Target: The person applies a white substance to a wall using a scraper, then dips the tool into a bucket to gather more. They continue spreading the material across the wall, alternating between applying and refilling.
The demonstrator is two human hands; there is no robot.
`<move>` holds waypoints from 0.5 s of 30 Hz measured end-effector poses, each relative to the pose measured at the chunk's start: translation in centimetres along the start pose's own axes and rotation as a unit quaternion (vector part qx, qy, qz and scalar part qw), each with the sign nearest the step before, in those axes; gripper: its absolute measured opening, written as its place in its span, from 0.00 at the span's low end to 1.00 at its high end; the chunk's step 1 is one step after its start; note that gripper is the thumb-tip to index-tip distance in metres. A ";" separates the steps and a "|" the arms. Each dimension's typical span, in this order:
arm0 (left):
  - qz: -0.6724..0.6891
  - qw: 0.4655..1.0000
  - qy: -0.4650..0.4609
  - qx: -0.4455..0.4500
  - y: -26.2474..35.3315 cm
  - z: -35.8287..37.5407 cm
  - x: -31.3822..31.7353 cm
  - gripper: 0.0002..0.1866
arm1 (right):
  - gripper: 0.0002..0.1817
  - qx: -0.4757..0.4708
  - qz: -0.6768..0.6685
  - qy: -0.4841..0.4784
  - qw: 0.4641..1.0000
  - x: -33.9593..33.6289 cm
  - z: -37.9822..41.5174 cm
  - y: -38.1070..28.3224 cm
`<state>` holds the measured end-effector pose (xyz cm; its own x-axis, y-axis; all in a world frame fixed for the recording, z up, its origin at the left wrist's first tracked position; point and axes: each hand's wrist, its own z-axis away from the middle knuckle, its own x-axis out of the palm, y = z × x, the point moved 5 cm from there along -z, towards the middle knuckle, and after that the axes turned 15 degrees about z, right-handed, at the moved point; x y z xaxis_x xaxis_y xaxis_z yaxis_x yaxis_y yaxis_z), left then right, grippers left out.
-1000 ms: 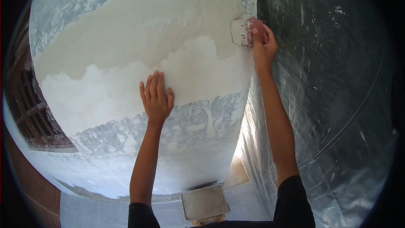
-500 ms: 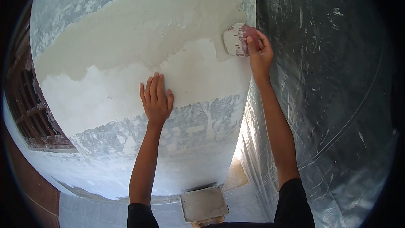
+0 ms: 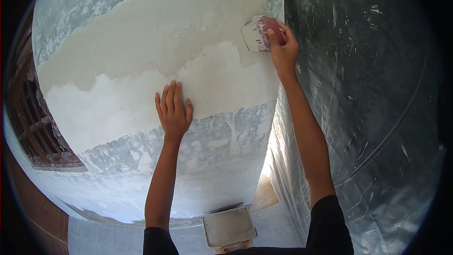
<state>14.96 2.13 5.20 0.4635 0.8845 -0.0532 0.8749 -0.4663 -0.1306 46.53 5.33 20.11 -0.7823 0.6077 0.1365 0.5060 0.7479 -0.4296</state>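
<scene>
A wall point(image 3: 222, 137) fills the middle of the view, with a wide band of wet beige putty point(image 3: 155, 23) over its upper part and a drier, whiter layer below. My right hand point(image 3: 284, 47) grips a reddish putty spreader point(image 3: 259, 33) by its right side, thumb on the near face. Pale putty coats the left half of the spreader, which lies against the wall near its right edge. Flat on the whitish layer rests my left hand point(image 3: 173, 113), fingers stretched out and holding nothing.
A tray of grey putty point(image 3: 230, 228) stands low in front of me. Dark plastic sheeting point(image 3: 373, 113) with white splashes hangs at the right. On the left is a brown wooden lattice frame point(image 3: 40, 125). More sheeting point(image 3: 113, 238) covers the floor.
My right hand has moved the putty spreader a little up and to the left along the wall. My left hand stays in nearly the same place.
</scene>
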 end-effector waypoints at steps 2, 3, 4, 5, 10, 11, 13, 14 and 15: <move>-0.007 1.000 0.007 -0.002 0.0 0.0 -0.1 0.26 | 0.19 0.025 -0.030 0.066 0.997 -1.2 -1.1 0.8; -0.006 1.000 0.008 -0.002 0.1 0.0 -0.1 0.26 | 0.19 0.049 -0.060 0.131 0.988 -2.1 -1.4 0.9; -0.004 1.000 0.010 -0.003 0.0 0.0 -0.1 0.26 | 0.19 0.059 -0.090 0.143 0.984 -2.5 -1.3 1.0; -0.004 1.000 0.012 -0.003 0.0 -0.1 -0.1 0.26 | 0.19 0.057 -0.091 0.143 0.984 -2.4 -1.0 0.9; 0.006 1.000 -0.001 0.002 0.0 0.0 0.0 0.28 | 0.18 -0.025 0.007 0.019 0.999 -0.4 0.8 0.8; 0.007 1.000 -0.002 0.003 0.0 0.1 0.0 0.28 | 0.18 -0.042 0.068 0.045 0.996 -0.5 0.7 1.4; 0.004 1.000 -0.002 0.004 -0.1 0.1 0.1 0.28 | 0.18 0.014 -0.010 0.091 0.996 -1.7 0.2 2.1; 0.002 1.000 0.000 0.004 -0.1 0.1 0.0 0.28 | 0.18 0.048 -0.074 0.129 0.988 -2.6 0.3 2.5; -0.002 1.000 0.007 0.001 -0.1 0.0 -0.1 0.27 | 0.19 0.082 -0.137 0.166 0.973 -3.1 0.5 3.0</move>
<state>14.87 2.10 5.16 0.4621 0.8859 -0.0394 0.8763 -0.4630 -0.1331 50.30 5.49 17.93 -0.7049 0.4655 0.5352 0.2097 0.8576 -0.4697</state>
